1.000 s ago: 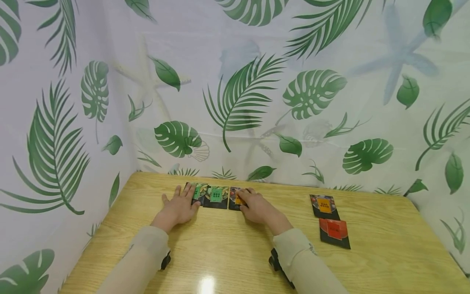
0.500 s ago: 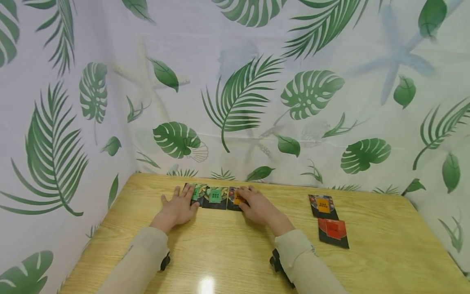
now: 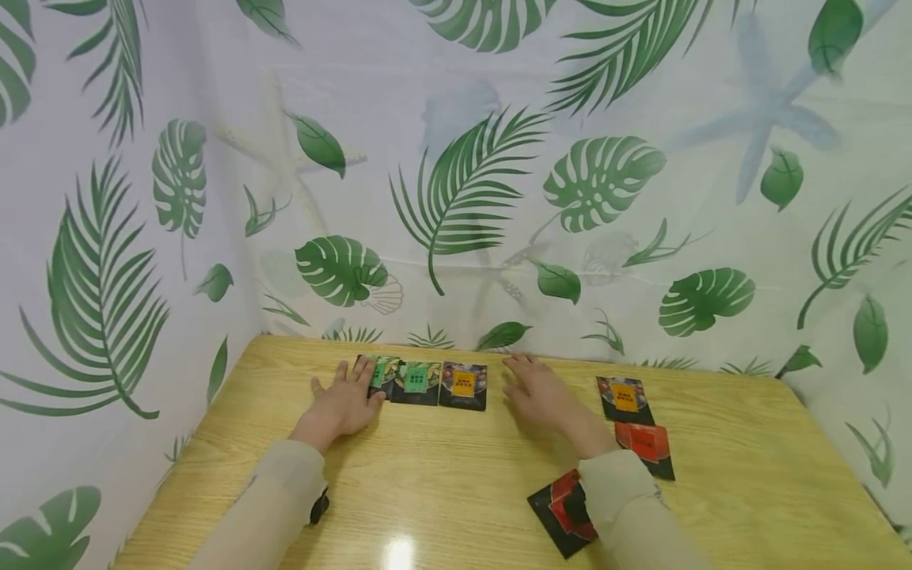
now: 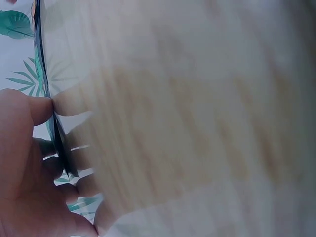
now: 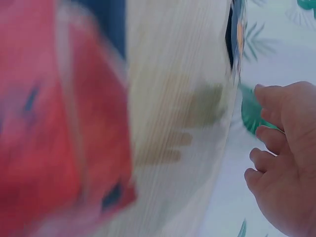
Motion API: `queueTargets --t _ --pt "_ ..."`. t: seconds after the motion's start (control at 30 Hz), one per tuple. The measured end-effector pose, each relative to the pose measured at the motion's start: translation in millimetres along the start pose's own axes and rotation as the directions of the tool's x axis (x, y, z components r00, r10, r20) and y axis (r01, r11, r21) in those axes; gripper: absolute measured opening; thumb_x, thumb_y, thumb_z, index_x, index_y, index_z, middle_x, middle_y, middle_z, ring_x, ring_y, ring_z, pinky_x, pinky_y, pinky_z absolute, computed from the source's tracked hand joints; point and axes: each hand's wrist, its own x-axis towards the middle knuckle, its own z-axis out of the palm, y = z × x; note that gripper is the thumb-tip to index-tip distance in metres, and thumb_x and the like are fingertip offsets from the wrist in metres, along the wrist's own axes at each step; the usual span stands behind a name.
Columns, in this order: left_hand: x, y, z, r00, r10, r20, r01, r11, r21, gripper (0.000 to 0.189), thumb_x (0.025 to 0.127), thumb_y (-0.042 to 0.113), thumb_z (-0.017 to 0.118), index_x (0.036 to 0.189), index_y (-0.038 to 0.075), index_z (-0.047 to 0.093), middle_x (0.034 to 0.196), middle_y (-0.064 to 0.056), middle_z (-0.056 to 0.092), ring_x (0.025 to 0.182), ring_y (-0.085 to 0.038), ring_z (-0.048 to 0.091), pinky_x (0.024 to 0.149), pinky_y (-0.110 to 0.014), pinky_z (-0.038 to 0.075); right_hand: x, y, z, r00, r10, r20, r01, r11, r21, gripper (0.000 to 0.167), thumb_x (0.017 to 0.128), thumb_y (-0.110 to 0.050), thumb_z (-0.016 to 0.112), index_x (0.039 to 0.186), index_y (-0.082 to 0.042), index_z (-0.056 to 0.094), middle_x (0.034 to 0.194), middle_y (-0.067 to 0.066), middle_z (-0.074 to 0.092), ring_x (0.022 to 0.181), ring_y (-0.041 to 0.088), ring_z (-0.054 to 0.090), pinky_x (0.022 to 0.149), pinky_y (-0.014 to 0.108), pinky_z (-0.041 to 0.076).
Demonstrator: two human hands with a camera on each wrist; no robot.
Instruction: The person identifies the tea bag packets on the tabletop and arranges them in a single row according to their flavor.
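Three flat packets lie in a row near the table's back edge: a left green-labelled packet (image 3: pixel 385 374), a middle green-labelled packet (image 3: pixel 416 388) and an orange-labelled packet (image 3: pixel 464 388). My left hand (image 3: pixel 342 404) rests on the leftmost one with fingers spread, covering its left part. My right hand (image 3: pixel 545 396) is just right of the orange-labelled packet, apart from it, holding nothing. In the right wrist view its fingers are loosely bent. Below the right wrist lies a red packet (image 3: pixel 552 507), partly hidden by the sleeve; it looms large and blurred in the right wrist view.
Another orange-labelled packet (image 3: pixel 623 399) lies to the right, with a second red packet (image 3: pixel 648 447) touching or overlapping its lower edge. A leaf-patterned cloth (image 3: pixel 456 198) stands behind the wooden table (image 3: pixel 427 491) and along its left side.
My right hand has let go of the orange-labelled packet in the row and moved right. The red packet under the right forearm has come into view. My left hand stays in place.
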Motion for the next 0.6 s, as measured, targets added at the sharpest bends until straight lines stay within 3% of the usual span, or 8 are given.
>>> queueTargets --t 0.23,0.43,0.6 --pt "1.6 -2.9 -1.8 1.000 -0.010 0.003 0.010 1.000 0.012 0.072 0.114 0.044 0.039 0.171 0.012 0.011 0.179 -0.012 0.006 0.164 -0.044 0.003 0.117 -0.086 0.002 -20.4 20.2 -21.2 0.999 0.007 -0.043 -0.008 1.000 -0.027 0.050 0.107 -0.012 0.058 0.150 0.012 0.049 0.155 0.038 0.046 0.147 0.063 0.036 0.119 0.070 0.035" --pt "1.7 -2.2 0.1 1.000 -0.011 0.010 0.011 1.000 0.005 0.071 0.114 0.044 0.039 0.171 0.012 0.012 0.179 -0.012 0.006 0.164 -0.044 0.002 0.117 -0.086 0.002 -36.2 39.3 -27.4 0.996 -0.016 -0.091 0.013 0.999 -0.036 0.049 0.105 -0.011 0.060 0.144 0.016 0.053 0.149 0.042 0.049 0.141 0.066 0.040 0.113 0.074 0.039" --pt "0.9 1.2 0.1 1.000 -0.004 0.007 0.004 1.000 -0.010 0.071 0.114 0.043 0.040 0.171 0.012 0.013 0.179 -0.012 0.007 0.164 -0.045 0.003 0.117 -0.086 0.001 -52.4 54.5 -32.7 0.997 0.045 -0.061 -0.046 0.999 -0.013 0.051 0.106 -0.011 0.059 0.149 0.014 0.048 0.155 0.041 0.044 0.146 0.063 0.035 0.116 0.073 0.035"
